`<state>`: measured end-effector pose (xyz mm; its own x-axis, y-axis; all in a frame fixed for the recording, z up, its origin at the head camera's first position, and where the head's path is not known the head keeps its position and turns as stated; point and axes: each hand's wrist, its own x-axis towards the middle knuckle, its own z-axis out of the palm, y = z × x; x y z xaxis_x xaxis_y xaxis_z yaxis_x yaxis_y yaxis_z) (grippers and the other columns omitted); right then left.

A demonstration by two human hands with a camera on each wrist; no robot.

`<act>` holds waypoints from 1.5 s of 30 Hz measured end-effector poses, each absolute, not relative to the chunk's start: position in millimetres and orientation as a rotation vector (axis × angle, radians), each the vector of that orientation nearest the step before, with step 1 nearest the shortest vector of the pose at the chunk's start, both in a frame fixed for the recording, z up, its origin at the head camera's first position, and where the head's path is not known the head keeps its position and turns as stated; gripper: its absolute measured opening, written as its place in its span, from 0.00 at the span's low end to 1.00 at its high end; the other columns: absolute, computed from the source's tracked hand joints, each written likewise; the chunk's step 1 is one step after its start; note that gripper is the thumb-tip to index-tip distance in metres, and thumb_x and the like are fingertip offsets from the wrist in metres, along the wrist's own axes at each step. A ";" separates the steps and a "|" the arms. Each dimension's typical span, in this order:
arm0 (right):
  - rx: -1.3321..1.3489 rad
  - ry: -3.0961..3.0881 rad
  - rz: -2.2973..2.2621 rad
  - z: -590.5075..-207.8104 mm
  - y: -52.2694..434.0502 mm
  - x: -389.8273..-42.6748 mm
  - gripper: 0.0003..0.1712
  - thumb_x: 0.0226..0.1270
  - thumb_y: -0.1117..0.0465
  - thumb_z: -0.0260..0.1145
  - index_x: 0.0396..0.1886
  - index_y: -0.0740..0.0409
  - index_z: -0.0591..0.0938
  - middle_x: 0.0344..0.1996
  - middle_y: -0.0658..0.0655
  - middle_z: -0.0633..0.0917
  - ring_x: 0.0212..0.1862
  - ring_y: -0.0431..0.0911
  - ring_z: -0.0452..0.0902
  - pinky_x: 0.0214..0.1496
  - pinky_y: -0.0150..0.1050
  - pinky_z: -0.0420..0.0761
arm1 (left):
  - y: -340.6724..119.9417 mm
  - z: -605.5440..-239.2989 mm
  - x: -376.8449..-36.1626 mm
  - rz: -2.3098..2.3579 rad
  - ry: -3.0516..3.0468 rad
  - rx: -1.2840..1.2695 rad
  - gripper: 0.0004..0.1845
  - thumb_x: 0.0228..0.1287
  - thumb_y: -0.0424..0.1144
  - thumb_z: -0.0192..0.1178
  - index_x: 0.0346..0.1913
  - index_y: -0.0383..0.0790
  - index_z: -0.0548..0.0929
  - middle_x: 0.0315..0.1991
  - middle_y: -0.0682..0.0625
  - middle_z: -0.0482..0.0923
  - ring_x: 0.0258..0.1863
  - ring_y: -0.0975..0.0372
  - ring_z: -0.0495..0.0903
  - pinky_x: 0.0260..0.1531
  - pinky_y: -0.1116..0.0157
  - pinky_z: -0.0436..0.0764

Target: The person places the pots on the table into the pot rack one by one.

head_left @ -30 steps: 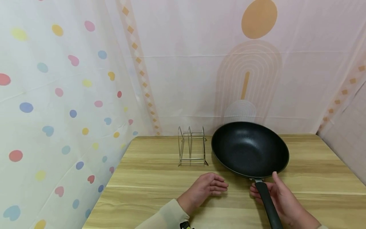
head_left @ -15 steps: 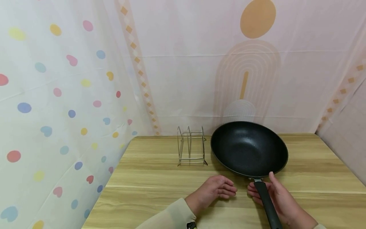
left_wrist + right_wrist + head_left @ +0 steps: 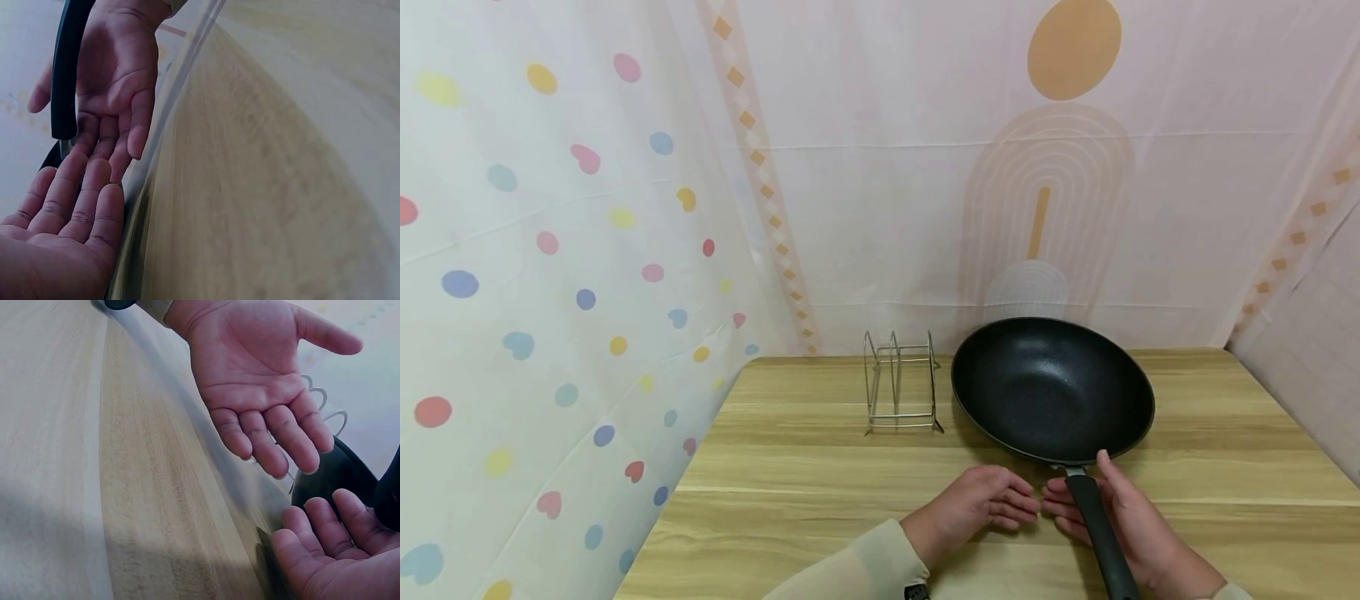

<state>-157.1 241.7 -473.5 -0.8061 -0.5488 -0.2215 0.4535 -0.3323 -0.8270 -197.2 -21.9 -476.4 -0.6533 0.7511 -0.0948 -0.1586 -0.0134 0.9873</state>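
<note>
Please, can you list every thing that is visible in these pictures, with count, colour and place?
black round non-stick pan: one, black, on the table right of centre, handle toward the person
silver wire rack: one, silver, on the table just left of the pan
light wooden table: one, pale wood grain, under everything
patterned curtains: white with coloured dots on the left, pinkish with orange shapes behind
left hand: one, beige sleeve, palm open beside the handle
right hand: one, under the black handle, fingers straight
</note>
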 end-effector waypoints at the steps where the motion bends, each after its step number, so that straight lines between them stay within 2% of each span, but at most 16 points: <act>1: -0.125 1.291 -2.152 -473.0 241.4 -157.0 0.50 0.81 0.28 0.29 0.60 0.58 0.86 0.59 0.54 0.87 0.62 0.43 0.83 0.67 0.40 0.81 | -20.8 -476.6 -197.3 1.736 1.593 0.634 0.33 0.87 0.50 0.38 0.67 0.17 0.70 0.65 0.22 0.75 0.66 0.31 0.75 0.58 0.61 0.83; 9: -0.154 1.260 -2.158 -472.8 239.8 -158.7 0.49 0.82 0.29 0.29 0.57 0.55 0.88 0.56 0.51 0.88 0.60 0.42 0.84 0.66 0.40 0.81 | -11.2 -476.7 -195.5 1.728 1.569 0.620 0.31 0.87 0.50 0.40 0.66 0.21 0.74 0.63 0.25 0.78 0.65 0.35 0.78 0.56 0.62 0.84; 14: -0.128 1.270 -2.148 -474.9 241.6 -158.6 0.47 0.83 0.30 0.29 0.55 0.54 0.88 0.54 0.49 0.88 0.58 0.41 0.84 0.65 0.38 0.81 | -4.1 -477.8 -192.8 1.732 1.549 0.588 0.29 0.88 0.48 0.40 0.65 0.21 0.75 0.63 0.24 0.78 0.66 0.34 0.77 0.52 0.65 0.84; 22: -0.215 1.098 -2.146 -479.6 247.1 -159.1 0.48 0.85 0.36 0.21 0.58 0.54 0.86 0.57 0.48 0.87 0.61 0.38 0.79 0.66 0.37 0.77 | 9.7 -482.2 -188.5 1.698 1.524 0.593 0.32 0.88 0.49 0.39 0.65 0.18 0.74 0.63 0.21 0.75 0.66 0.30 0.73 0.46 0.70 0.83; 26: -0.243 0.956 -2.176 -481.0 249.2 -159.6 0.48 0.85 0.38 0.19 0.59 0.56 0.84 0.58 0.49 0.86 0.62 0.39 0.79 0.66 0.36 0.77 | 13.9 -481.4 -186.7 1.683 1.509 0.579 0.33 0.88 0.51 0.42 0.66 0.20 0.75 0.63 0.21 0.76 0.67 0.31 0.73 0.48 0.69 0.84; 30: -0.333 0.800 -2.196 -483.2 249.8 -160.6 0.48 0.85 0.40 0.17 0.62 0.58 0.82 0.61 0.52 0.85 0.64 0.41 0.79 0.69 0.35 0.75 | 18.7 -480.2 -186.5 1.668 1.496 0.589 0.31 0.87 0.49 0.44 0.66 0.20 0.76 0.63 0.21 0.75 0.67 0.30 0.72 0.48 0.68 0.84; 33: -0.396 0.710 -2.195 -484.6 249.3 -160.1 0.49 0.86 0.41 0.17 0.65 0.60 0.81 0.63 0.55 0.85 0.65 0.42 0.79 0.70 0.36 0.75 | 23.9 -481.5 -185.5 1.659 1.515 0.590 0.29 0.86 0.47 0.46 0.65 0.20 0.77 0.61 0.21 0.76 0.65 0.32 0.76 0.46 0.68 0.84; 40: -0.449 0.660 -2.169 -484.5 245.8 -158.9 0.49 0.86 0.42 0.15 0.69 0.60 0.79 0.64 0.55 0.83 0.64 0.44 0.80 0.70 0.37 0.74 | 37.6 -485.0 -182.7 1.628 1.565 0.546 0.26 0.85 0.45 0.50 0.61 0.21 0.81 0.57 0.21 0.79 0.61 0.33 0.79 0.49 0.61 0.88; 43: -0.490 0.621 -2.131 -485.9 243.4 -159.2 0.52 0.84 0.40 0.12 0.72 0.59 0.77 0.65 0.56 0.82 0.65 0.45 0.78 0.72 0.39 0.73 | 43.6 -483.5 -180.2 1.611 1.553 0.545 0.25 0.85 0.45 0.50 0.61 0.21 0.81 0.56 0.19 0.78 0.55 0.39 0.86 0.46 0.63 0.88; 45: -0.518 0.608 -2.108 -486.7 242.5 -159.4 0.53 0.82 0.40 0.09 0.74 0.58 0.75 0.66 0.57 0.81 0.67 0.46 0.77 0.74 0.41 0.72 | 47.1 -482.4 -178.4 1.605 1.536 0.542 0.26 0.86 0.44 0.50 0.62 0.20 0.80 0.56 0.17 0.76 0.48 0.49 0.89 0.43 0.66 0.87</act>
